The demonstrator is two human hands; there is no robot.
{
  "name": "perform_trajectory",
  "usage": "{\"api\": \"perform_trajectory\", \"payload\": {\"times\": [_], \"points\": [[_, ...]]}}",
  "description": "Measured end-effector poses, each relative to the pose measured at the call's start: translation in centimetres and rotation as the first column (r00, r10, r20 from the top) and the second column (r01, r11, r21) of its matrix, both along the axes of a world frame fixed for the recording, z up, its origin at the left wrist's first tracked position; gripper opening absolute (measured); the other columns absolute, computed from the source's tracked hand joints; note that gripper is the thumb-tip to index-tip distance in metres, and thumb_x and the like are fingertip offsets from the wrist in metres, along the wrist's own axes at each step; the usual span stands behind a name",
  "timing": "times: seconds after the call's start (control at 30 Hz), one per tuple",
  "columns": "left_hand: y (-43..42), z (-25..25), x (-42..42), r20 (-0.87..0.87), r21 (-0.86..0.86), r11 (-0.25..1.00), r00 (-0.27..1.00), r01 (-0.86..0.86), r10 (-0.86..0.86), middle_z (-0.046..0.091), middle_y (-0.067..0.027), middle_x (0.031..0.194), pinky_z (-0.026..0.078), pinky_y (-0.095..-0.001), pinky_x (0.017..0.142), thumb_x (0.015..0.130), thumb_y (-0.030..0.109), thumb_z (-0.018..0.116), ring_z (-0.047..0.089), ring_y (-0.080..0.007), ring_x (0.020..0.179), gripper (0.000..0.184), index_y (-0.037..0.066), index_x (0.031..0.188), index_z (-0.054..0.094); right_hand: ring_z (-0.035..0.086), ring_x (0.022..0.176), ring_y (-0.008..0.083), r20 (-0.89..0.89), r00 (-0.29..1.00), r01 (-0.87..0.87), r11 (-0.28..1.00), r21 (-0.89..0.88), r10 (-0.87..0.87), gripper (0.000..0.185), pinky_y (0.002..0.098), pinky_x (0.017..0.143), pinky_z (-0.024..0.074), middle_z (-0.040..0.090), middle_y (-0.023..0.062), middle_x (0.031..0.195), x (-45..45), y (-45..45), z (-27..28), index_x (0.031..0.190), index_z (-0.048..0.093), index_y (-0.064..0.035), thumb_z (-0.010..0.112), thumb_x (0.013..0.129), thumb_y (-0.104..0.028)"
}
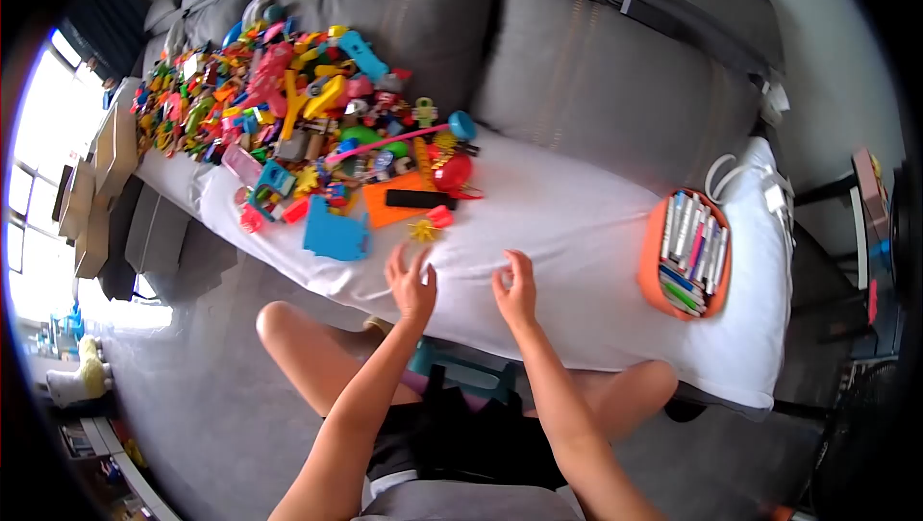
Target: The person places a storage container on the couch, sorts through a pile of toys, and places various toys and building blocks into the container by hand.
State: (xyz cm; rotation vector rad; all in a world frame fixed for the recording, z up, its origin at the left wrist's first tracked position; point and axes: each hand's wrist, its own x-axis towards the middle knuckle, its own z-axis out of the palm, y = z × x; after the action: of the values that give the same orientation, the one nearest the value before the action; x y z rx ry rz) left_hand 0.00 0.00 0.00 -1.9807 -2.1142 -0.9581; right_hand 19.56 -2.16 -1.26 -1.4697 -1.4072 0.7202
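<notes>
My left hand point(411, 283) is over the front of the white sheet point(586, 223), fingers apart and holding nothing. To its right, my right hand point(516, 285) also hovers with spread fingers and nothing in them. Nearest to my left hand lie a yellow spiky toy point(422, 230) and a small red-pink piece point(439, 216). Behind these, a black bar point(420, 199) rests on an orange sheet point(381, 210). A blue flat piece point(335, 230) sits to the left. The large heap of mixed toys point(264, 88) spreads across the sofa's left part.
An orange basket point(650, 266) of markers stands on the sheet at the right, with a white cable point(719, 175) behind it. Grey cushions point(615, 79) line the back. Below my hands is a teal stool point(471, 372) between my legs.
</notes>
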Motion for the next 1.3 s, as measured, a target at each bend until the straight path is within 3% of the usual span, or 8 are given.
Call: {"api": "perform_trajectory", "payload": {"times": [0.1,0.17,0.27,0.4,0.47,0.73,0.97,1.3], "points": [[0.2,1.2,-8.0,-0.038,-0.083,0.929,0.933,-0.36,0.358,0.02,-0.0215,0.142,0.024,-0.0512,0.102,0.066,0.029,0.073,0.023,-0.0452,0.127,0.077,0.024,0.133,0.036,0.06,0.077,0.0208,-0.122,0.99,-0.105,0.962,-0.253,0.076,0.063,0.0313,0.066,0.0499,0.046,0.0172,0.113,-8.9,0.2,0.1,0.128,0.037,-0.0071,0.068,0.073,-0.011],[4.3,-0.1,-9.8,0.193,-0.137,0.875,0.854,-0.464,0.483,0.01,-0.0279,0.142,0.02,-0.0559,0.102,0.065,0.037,0.074,0.016,-0.049,0.128,0.089,0.022,0.139,0.024,0.059,0.086,0.0253,-0.165,0.986,-0.071,0.951,-0.302,0.021,0.071,0.0353,0.075,0.0487,0.045,0.0192,0.116,-12.5,4.2,-4.4,0.131,0.032,-0.0055,0.071,0.071,-0.014],[9.3,-2.4,-8.6,0.23,-0.154,0.819,0.786,-0.553,0.574,0.003,-0.0329,0.141,0.018,-0.0598,0.101,0.062,0.045,0.074,0.011,-0.0546,0.127,0.102,0.02,0.142,0.016,0.058,0.081,0.0133,-0.471,0.881,-0.132,0.941,-0.313,-0.032,0.067,0.0261,0.068,0.0482,0.049,0.0096,0.11,-16.3,9.4,-8.1,0.13,0.028,-0.0049,0.065,0.074,-0.002],[14.9,-0.7,-5.1,0.407,-0.234,0.892,0.793,-0.388,0.452,-0.007,-0.0316,0.142,0.026,-0.0535,0.1,0.069,0.045,0.071,0.017,-0.0547,0.125,0.095,0.017,0.142,0.018,0.054,0.087,0.0133,-0.668,0.74,-0.276,0.869,-0.411,-0.081,0.03,0.0267,0.079,0.0449,0.054,0.0031,0.098,-16.7,12.6,-3.0,0.104,0.046,-0.0043,0.059,0.077,0.0],[16.8,1.2,-3.8,0.383,-0.304,0.886,0.806,-0.35,0.45,-0.009,-0.0305,0.143,0.029,-0.0506,0.099,0.073,0.042,0.069,0.021,-0.0528,0.125,0.086,0.017,0.141,0.022,0.05,0.097,0.015,-0.738,0.647,-0.334,0.799,-0.5,-0.192,0.041,0.0316,0.082,0.0437,0.05,0.0038,0.107,-16.1,13.1,-2.8,0.115,0.04,-0.0047,0.057,0.078,0.0],[11.6,8.4,-9.9,0.603,-0.495,0.84,0.783,0.221,0.15,0.029,-0.0256,0.138,0.043,-0.0428,0.088,0.079,0.024,0.061,0.049,-0.0418,0.107,0.048,0.02,0.125,0.049,0.051,0.092,0.0168,-0.237,0.963,-0.098,0.645,-0.758,-0.131,0.066,0.0275,0.067,0.0434,0.041,0.0109,0.127,-14.7,12.2,4.2,0.133,0.03,-0.0101,0.055,0.073,0.0],[0.2,13.5,-15.7,0.567,-0.461,0.887,0.764,-0.015,0.308,0.045,-0.0237,0.124,0.044,-0.043,0.087,0.081,0.022,0.058,0.052,-0.04,0.104,0.039,0.012,0.118,0.053,0.057,0.077,0.0155,-0.407,0.912,-0.324,0.512,-0.795,-0.055,0.057,0.0267,0.06,0.0474,0.055,0.0104,0.101,-22.3,11.1,15.0,0.129,0.033,-0.0043,0.054,0.076,0.0],[-8.0,24.8,-41.2,0.813,-0.391,0.9,0.386,-0.191,0.435,0.064,-0.0123,0.095,0.049,-0.0314,0.073,0.084,0.014,0.056,0.062,-0.0204,0.084,0.026,0.006,0.108,0.06,0.061,0.076,0.019,-0.556,0.82,-0.565,0.338,-0.753,0.134,0.032,0.03,0.062,0.0514,0.059,0.0115,0.094,-53.8,6.6,27.7,0.116,0.042,-0.0052,0.049,0.085,-0.006]]}}
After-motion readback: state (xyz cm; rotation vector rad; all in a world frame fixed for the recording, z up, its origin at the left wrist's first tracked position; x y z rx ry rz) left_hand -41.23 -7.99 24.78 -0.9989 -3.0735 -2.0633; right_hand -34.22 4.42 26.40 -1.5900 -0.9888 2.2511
